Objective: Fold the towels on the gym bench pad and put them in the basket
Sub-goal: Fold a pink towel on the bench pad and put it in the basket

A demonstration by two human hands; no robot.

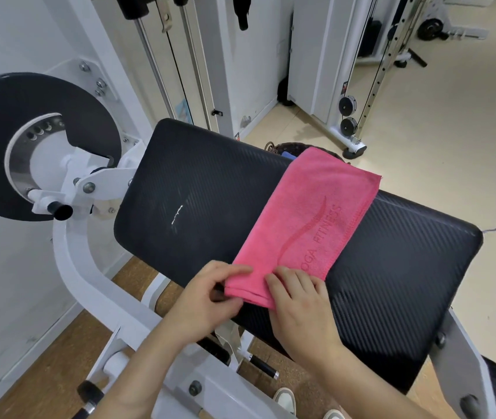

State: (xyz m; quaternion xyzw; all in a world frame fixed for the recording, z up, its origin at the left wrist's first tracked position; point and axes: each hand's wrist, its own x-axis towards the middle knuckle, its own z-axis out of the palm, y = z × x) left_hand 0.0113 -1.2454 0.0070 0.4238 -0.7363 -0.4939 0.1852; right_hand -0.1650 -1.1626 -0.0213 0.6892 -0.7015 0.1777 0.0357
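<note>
A pink towel [307,219], folded into a long strip with "YOGA FITNESS" lettering, lies diagonally across the black gym bench pad [198,201]. My left hand [207,297] pinches the near left corner of the towel between thumb and fingers. My right hand [298,303] rests on the near end of the towel, fingers curled over its folded edge. A dark woven basket [280,148] peeks out behind the pad's far edge, mostly hidden by the pad and the towel; something blue lies inside it.
The white machine frame [95,285] with a large black round disc [8,140] stands to the left. Cable machines and pulleys [348,116] stand behind. White shoes [286,400] show on the floor below the pad.
</note>
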